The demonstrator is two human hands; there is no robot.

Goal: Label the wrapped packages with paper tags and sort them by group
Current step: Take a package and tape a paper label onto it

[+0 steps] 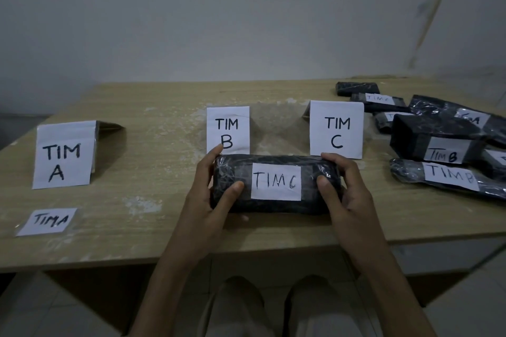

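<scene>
A black wrapped package (273, 205) lies in front of me on the wooden table (153, 200), with a white paper tag (275, 181) reading TIM C on its top. My left hand (210, 200) grips its left end, thumb on top. My right hand (345, 191) grips its right end the same way. Standing folded signs read TIM A (64, 154), TIM B (228, 130) and TIM C (336, 129). The held package sits just in front of the TIM B and TIM C signs.
A loose TIM A tag (48, 221) lies flat near the table's front left edge. A pile of black packages (432, 131) fills the right side, several tagged TIM B, TIM C or TIM A. A pale wall stands behind. My knees show below the table edge.
</scene>
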